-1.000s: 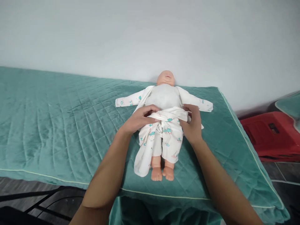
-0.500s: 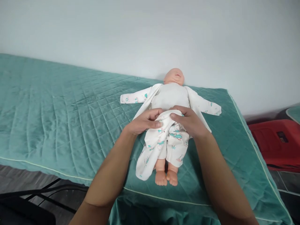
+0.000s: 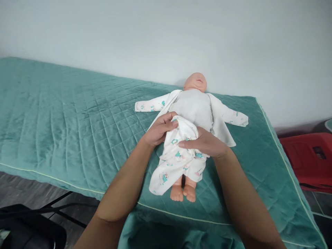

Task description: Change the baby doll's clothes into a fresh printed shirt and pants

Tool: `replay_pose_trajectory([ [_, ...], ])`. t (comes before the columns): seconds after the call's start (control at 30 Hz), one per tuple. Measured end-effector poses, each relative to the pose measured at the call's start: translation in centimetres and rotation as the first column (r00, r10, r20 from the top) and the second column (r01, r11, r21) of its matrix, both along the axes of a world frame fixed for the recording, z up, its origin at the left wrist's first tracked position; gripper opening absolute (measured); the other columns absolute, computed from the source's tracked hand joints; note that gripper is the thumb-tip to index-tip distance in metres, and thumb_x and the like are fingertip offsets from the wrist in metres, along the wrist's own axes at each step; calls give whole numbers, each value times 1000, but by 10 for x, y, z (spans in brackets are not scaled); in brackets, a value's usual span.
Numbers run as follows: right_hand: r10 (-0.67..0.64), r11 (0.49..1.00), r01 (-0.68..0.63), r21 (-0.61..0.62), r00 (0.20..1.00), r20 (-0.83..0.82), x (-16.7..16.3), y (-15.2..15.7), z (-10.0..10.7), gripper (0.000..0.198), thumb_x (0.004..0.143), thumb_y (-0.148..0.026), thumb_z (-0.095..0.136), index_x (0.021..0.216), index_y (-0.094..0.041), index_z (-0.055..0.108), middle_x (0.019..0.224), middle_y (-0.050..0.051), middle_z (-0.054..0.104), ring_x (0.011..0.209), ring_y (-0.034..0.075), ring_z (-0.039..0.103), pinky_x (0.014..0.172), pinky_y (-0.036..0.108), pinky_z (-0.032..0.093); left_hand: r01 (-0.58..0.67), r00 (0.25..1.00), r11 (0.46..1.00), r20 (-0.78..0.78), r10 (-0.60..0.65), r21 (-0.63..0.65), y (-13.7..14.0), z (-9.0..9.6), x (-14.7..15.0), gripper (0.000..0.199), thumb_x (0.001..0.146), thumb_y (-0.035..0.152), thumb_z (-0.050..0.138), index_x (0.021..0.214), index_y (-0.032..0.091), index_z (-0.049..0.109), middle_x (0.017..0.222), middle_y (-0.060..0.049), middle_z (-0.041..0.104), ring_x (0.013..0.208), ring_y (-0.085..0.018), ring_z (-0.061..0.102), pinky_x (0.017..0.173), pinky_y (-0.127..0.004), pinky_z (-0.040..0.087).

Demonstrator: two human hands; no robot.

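A baby doll point(image 3: 195, 82) lies on its back, feet towards me, on a green quilted cover. Its white jacket point(image 3: 222, 109) with printed sleeves is spread open at the front, both sleeves stretched out sideways. White baby pants point(image 3: 178, 152) with a green and pink print are bunched over the doll's lower body, one leg hanging off to the left; the bare feet show below. My left hand point(image 3: 163, 128) pinches the waistband at its left side, thumb on top. On the right side my right hand point(image 3: 204, 142) grips the same waistband, its fingers partly hidden behind the cloth.
The green quilted cover point(image 3: 77, 131) spreads over a bed that runs along a pale wall point(image 3: 166, 38). A red plastic item point(image 3: 308, 159) stands beyond the right edge. At the lower left are a black object point(image 3: 31, 228) and dark bars above the floor.
The pants' waistband has been gathered up and lifted between my hands. My right hand has moved down and turned inward around the cloth, and the view has shifted slightly.
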State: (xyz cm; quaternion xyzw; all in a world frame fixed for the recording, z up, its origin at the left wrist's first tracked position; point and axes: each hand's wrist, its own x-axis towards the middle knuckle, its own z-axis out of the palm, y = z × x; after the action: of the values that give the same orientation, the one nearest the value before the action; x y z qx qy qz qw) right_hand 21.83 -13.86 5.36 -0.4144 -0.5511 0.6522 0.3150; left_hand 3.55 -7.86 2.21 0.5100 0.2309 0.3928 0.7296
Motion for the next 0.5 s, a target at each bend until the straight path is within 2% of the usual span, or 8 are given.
replay_pose_trajectory([
  [0.07, -102, 995, 98, -35, 984, -149, 0, 0, -5, 35, 78, -36, 82, 107, -19, 73, 96, 2, 75, 84, 17, 69, 74, 29, 56, 73, 996, 995, -64, -69, 71, 1, 3, -6, 45, 70, 54, 82, 77, 16, 57, 64, 4, 50, 53, -6, 41, 47, -18, 30],
  [0.13, -149, 988, 134, -78, 959, -240, 2, 1, -9, 34, 77, -36, 83, 104, -18, 74, 93, 3, 76, 77, 15, 70, 70, 27, 56, 200, 973, 972, -138, -183, 122, 1, 8, -11, 48, 65, 52, 85, 83, 16, 61, 72, 2, 54, 61, -9, 47, 52, -19, 35],
  [0.23, -171, 984, 148, -102, 945, -278, 4, 1, -13, 35, 74, -38, 85, 99, -16, 75, 91, 5, 77, 73, 16, 69, 66, 27, 56, 377, 901, 917, -280, -331, 130, 0, 17, -15, 57, 56, 40, 92, 100, 16, 64, 89, -3, 63, 78, -16, 58, 67, -24, 48],
  [0.3, -174, 984, 157, -83, 945, -276, 5, 1, -14, 35, 73, -38, 86, 98, -16, 75, 90, 5, 77, 74, 17, 70, 67, 28, 56, 411, 867, 904, -360, -346, 121, -1, 20, -14, 56, 60, 36, 89, 107, 17, 65, 94, -4, 66, 81, -18, 60, 71, -27, 50],
  [0.4, -177, 984, 175, -31, 949, -262, 4, 0, -14, 33, 74, -36, 84, 101, -18, 74, 92, 3, 76, 79, 17, 69, 72, 27, 56, 297, 912, 941, -341, -229, 164, -7, 15, -12, 36, 67, 36, 84, 91, 16, 66, 81, -1, 62, 71, -14, 55, 64, -24, 45],
  [0.5, -100, 992, 113, 53, 973, -207, 5, 0, -10, 40, 74, -34, 84, 110, -21, 73, 100, 1, 74, 87, 16, 68, 78, 27, 55, 26, 984, 984, -178, 6, 175, -16, 6, -11, 31, 65, 36, 83, 76, 16, 61, 68, 3, 53, 61, -10, 45, 57, -21, 36],
])
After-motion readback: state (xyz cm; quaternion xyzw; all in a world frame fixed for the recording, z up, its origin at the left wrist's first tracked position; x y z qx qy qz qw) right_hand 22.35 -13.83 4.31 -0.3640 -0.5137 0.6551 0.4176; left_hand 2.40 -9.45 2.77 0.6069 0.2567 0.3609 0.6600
